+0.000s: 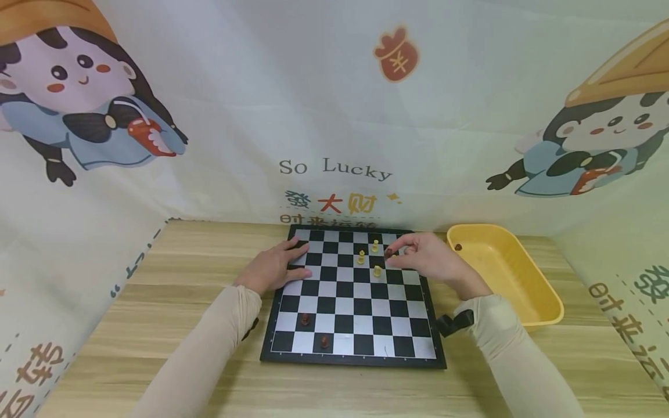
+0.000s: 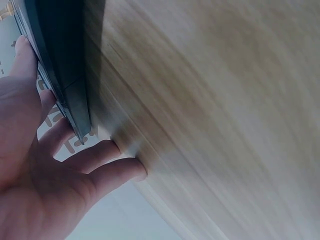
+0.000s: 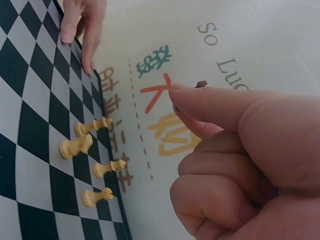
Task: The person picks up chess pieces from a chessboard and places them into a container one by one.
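And there it is: your right hand (image 1: 434, 256) hangs over the far right of the board (image 1: 355, 361), thumb and forefinger pinching a dark piece (image 1: 388, 253), the other fingers curled in. That dark piece sits at the fingertips, left of your palm and up off the squares; its long axis you can't tell, since the fingers cover most of it. And here's the squeeze: four pale pieces (image 1: 361, 257) stand very close by, so sideways room looks like what matters. Your left hand (image 1: 272, 266), fingers loosely spread, gripping nothing, rests at the far left edge, well across from the action. The right is plainly nearer. Two more dark pieces (image 1: 305, 319) stand near left; on the bench (image 1: 157, 302), off to the right, the yellow tray (image 1: 502, 261) carries a small dark thing (image 1: 458, 247) at its far left corner.
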Tool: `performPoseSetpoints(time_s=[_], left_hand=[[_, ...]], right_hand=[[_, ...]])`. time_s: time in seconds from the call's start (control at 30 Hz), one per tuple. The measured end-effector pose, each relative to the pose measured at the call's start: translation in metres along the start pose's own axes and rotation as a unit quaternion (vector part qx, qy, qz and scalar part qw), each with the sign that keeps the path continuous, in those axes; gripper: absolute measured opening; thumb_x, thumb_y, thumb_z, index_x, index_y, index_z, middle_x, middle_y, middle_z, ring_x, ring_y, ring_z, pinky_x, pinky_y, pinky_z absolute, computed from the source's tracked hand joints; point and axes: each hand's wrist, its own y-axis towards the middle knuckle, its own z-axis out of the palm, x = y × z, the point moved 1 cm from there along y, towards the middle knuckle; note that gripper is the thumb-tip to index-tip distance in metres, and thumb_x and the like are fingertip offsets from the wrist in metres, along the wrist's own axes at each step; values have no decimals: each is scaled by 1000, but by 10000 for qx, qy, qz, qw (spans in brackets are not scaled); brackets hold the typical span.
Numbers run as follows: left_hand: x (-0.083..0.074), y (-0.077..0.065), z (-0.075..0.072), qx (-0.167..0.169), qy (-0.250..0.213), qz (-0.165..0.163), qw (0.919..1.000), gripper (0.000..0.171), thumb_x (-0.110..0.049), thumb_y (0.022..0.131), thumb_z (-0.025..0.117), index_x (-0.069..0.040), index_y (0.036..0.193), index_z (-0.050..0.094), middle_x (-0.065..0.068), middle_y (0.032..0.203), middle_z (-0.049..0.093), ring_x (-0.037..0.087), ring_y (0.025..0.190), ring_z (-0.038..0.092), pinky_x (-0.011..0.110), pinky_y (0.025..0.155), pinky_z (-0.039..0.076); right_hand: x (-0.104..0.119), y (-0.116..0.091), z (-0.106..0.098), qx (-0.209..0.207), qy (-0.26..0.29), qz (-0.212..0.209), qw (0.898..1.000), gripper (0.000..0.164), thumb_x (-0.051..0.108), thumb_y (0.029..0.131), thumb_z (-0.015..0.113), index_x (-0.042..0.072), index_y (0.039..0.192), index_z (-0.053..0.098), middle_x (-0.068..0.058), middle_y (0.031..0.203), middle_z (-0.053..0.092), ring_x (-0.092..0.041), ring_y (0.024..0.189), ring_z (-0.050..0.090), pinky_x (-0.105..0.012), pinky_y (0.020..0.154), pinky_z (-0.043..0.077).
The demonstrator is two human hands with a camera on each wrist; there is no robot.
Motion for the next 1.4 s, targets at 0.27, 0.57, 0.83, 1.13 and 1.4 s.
performPoseSetpoints(time_s=[0.27, 0.57, 0.83, 1.13, 1.4], left_hand=[[-1, 0, 0, 1, -7, -9, 10000, 75, -56, 97, 60, -20, 159, 37, 14, 168, 29, 41, 152, 34, 57, 122, 36], [-1, 1, -2, -65, -14, 29, 10000, 76, -56, 97, 61, -20, 159, 38, 14, 168, 30, 42, 151, 36, 56, 121, 37], [-2, -1, -1, 11, -62, -69, 10000, 75, -55, 97, 61, -21, 159, 38, 13, 169, 29, 41, 152, 34, 56, 122, 36], [-2, 0, -2, 6, -55, -9, 10000, 76, -56, 96, 61, -20, 159, 38, 13, 169, 29, 42, 152, 35, 57, 122, 36], [-3, -2, -4, 55, -89, -4, 9999, 76, -56, 96, 61, -20, 159, 38, 13, 169, 28, 42, 151, 35, 57, 122, 36]], right_hand=[[-6, -1, -15, -59, -171, 215, 9996, 28, 30, 93, 74, 14, 116, 72, 7, 56, 36, -13, 48, 31, -24, 48, 28], [-14, -3, -32, -2, -242, 489, 9985, 32, 35, 94, 72, 14, 119, 71, 7, 59, 36, -13, 47, 35, -25, 51, 32], [-22, -8, -45, 30, -121, 621, 9980, 36, 31, 97, 69, 10, 126, 67, 5, 70, 53, -11, 48, 36, -23, 49, 34], [-30, -13, -66, -132, -96, 500, 9986, 35, 29, 97, 69, 5, 122, 68, 7, 75, 58, -8, 47, 34, -21, 48, 32], [-30, -20, -88, -232, -185, 514, 9982, 39, 28, 99, 67, 4, 129, 64, 12, 75, 62, -5, 51, 38, -20, 47, 34]])
